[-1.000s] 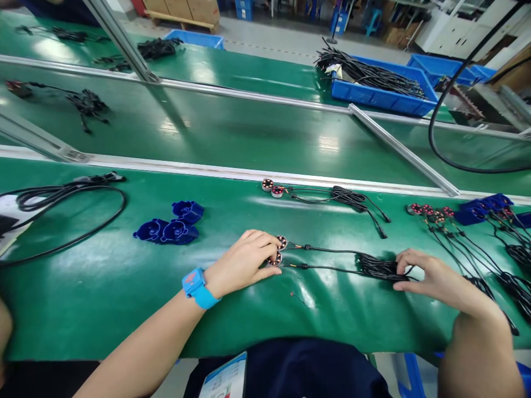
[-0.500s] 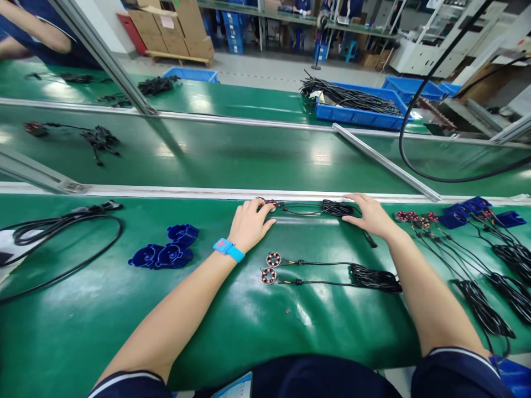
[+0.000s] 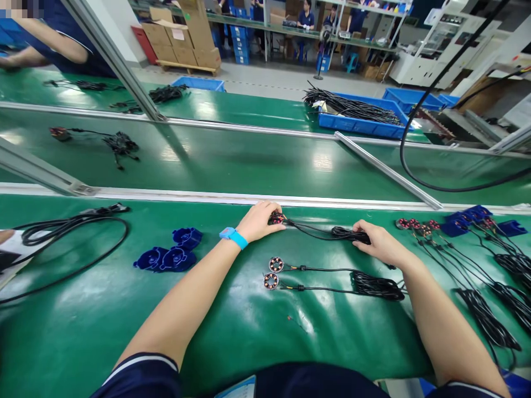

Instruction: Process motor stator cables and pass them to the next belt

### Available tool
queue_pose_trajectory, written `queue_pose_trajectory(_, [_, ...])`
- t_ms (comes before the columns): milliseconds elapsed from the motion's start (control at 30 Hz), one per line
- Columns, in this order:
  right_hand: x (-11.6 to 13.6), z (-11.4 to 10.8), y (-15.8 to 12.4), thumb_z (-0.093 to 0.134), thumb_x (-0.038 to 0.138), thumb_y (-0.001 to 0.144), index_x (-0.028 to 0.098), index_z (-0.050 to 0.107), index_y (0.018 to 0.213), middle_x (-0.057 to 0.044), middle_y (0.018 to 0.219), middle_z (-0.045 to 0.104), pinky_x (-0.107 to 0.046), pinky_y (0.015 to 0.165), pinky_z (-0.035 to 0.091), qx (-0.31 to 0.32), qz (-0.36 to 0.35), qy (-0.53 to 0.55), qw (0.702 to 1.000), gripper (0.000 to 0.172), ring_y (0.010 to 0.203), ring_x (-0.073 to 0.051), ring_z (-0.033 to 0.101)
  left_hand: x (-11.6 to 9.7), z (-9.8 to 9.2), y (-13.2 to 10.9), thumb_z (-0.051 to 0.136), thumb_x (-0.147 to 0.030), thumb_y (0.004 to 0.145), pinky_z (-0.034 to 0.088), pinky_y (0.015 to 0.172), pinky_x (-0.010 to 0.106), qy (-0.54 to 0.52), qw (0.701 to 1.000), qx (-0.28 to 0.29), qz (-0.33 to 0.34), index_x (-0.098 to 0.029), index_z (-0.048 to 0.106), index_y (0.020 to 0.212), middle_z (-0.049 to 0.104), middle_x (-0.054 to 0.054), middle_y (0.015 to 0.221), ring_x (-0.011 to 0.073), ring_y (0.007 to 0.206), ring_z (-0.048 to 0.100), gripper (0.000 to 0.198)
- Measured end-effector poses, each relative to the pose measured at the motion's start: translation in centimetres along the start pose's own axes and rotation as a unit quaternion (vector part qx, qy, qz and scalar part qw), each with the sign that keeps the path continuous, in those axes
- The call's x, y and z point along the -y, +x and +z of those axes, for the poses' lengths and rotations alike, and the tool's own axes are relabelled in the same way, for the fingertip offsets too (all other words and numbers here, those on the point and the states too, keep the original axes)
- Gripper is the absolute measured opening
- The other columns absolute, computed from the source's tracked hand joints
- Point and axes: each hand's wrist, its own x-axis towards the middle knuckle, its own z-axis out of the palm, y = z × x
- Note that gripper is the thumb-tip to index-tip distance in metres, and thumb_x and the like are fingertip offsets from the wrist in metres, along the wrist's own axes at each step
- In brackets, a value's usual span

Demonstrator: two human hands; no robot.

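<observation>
My left hand [image 3: 260, 222], a blue band on its wrist, has its fingers closed round a wound motor stator [image 3: 277, 218] near the table's far edge. A black cable runs right from this stator to a coiled bundle [image 3: 344, 233], whose right end my right hand [image 3: 380, 244] grips. Closer to me lie two more stators, an upper one [image 3: 276, 264] and a lower one [image 3: 271, 281], with orange coils. Their leads reach a black cable bundle [image 3: 377, 284] on the right. Left of my left hand sit several dark blue plastic housings [image 3: 178, 257].
More stators [image 3: 415, 224], blue housings [image 3: 454, 225] and cable bundles [image 3: 492, 318] lie at the right. A looped black cable [image 3: 124, 232] lies at the left. Beyond the white ledge [image 3: 199, 198] lies a metal bar [image 3: 385, 168]. A co-worker's arm [image 3: 53, 41] shows top left.
My right hand has closed on the coiled cable. My left hand has closed round the stator, and stator and cable have come slightly away from the ledge. The view has tilted up a little.
</observation>
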Motion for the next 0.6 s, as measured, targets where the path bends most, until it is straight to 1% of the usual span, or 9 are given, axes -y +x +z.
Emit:
queue_pose_trajectory(67, [0.4,-0.4,-1.1,0.056,0.048,0.093,0.024,0.051,0.099,-0.001,0.09,0.063,-0.031,0.072,0.046,0.011,0.012,0.026,1.0,0.025,0.076,-0.018,0.058,-0.3,-0.5,-0.9,0.083,-0.05,0.073,0.047,0.091,0.039,-0.013,0.999,0.036,0.016,-0.021,0.061,0.101,0.059,0.006,0.107,0.0274,0.103,0.054,0.046])
queue_pose_trajectory(133, [0.5,-0.8,-2.0,0.052,0.054,0.095,0.024,0.052,0.096,-0.001,0.087,0.063,-0.03,0.07,0.045,0.025,0.016,0.052,0.998,0.03,0.076,-0.018,0.057,-0.4,-1.1,-2.1,0.088,-0.05,0.066,0.047,0.09,0.038,-0.025,0.997,0.072,0.028,-0.023,0.063,0.099,0.058,0.005,0.108,0.0273,0.104,0.053,0.049])
queue_pose_trajectory(167, [0.5,-0.9,-2.3,0.05,0.056,0.096,0.024,0.053,0.096,-0.001,0.088,0.064,-0.03,0.071,0.045,0.028,0.016,0.064,0.997,0.032,0.078,-0.019,0.058,-0.5,-1.4,-2.7,0.089,-0.048,0.065,0.048,0.09,0.037,-0.031,0.995,0.089,0.032,-0.024,0.063,0.099,0.058,0.005,0.11,0.0272,0.106,0.053,0.049])
queue_pose_trajectory(233, [0.3,-1.1,-2.6,0.049,0.057,0.097,0.024,0.055,0.099,-0.003,0.096,0.066,-0.031,0.075,0.047,0.011,0.015,0.079,0.997,0.034,0.084,-0.019,0.06,-0.4,-2.1,-3.8,0.088,-0.042,0.068,0.048,0.091,0.035,-0.044,0.992,0.117,0.036,-0.025,0.064,0.103,0.059,0.004,0.114,0.026,0.108,0.054,0.046])
queue_pose_trajectory(333, [0.2,-1.0,-2.5,0.052,0.057,0.096,0.023,0.057,0.103,-0.004,0.097,0.066,-0.031,0.077,0.048,-0.07,0.012,0.091,0.993,0.035,0.086,-0.02,0.062,-0.2,-3.0,-4.6,0.074,-0.034,0.082,0.049,0.09,0.035,-0.053,0.989,0.137,0.032,-0.025,0.065,0.109,0.063,0.005,0.112,0.0235,0.104,0.059,0.03])
queue_pose_trajectory(367, [0.3,-0.9,-2.4,0.053,0.057,0.095,0.023,0.057,0.104,-0.004,0.095,0.066,-0.031,0.076,0.049,-0.101,0.014,0.093,0.99,0.035,0.084,-0.019,0.062,-0.1,-3.3,-4.7,0.069,-0.032,0.086,0.049,0.09,0.036,-0.052,0.989,0.135,0.028,-0.025,0.065,0.11,0.064,0.005,0.112,0.0234,0.104,0.06,0.025])
queue_pose_trajectory(433, [0.5,-0.6,-2.2,0.054,0.055,0.095,0.023,0.058,0.107,-0.003,0.092,0.066,-0.03,0.074,0.049,-0.153,0.025,0.095,0.983,0.035,0.078,-0.018,0.062,0.2,-3.6,-4.7,0.062,-0.031,0.09,0.048,0.093,0.038,-0.05,0.992,0.116,0.014,-0.024,0.063,0.113,0.064,0.006,0.115,0.0242,0.107,0.06,0.025])
queue_pose_trajectory(533, [0.6,-0.3,-1.9,0.054,0.053,0.095,0.023,0.06,0.11,-0.004,0.094,0.068,-0.029,0.068,0.049,-0.195,0.052,0.068,0.977,0.034,0.071,-0.017,0.061,0.3,-3.5,-4.3,0.058,-0.032,0.091,0.048,0.097,0.039,-0.049,0.996,0.071,-0.009,-0.022,0.055,0.122,0.063,0.007,0.121,0.0244,0.111,0.06,0.033])
queue_pose_trajectory(600, [0.2,-0.2,-1.8,0.053,0.052,0.096,0.023,0.062,0.11,-0.005,0.095,0.069,-0.03,0.065,0.048,-0.214,0.075,0.03,0.973,0.034,0.065,-0.016,0.058,0.2,-3.1,-4.1,0.057,-0.032,0.091,0.049,0.094,0.039,-0.047,0.997,0.05,-0.019,-0.02,0.052,0.121,0.064,0.008,0.118,0.0239,0.105,0.061,0.034])
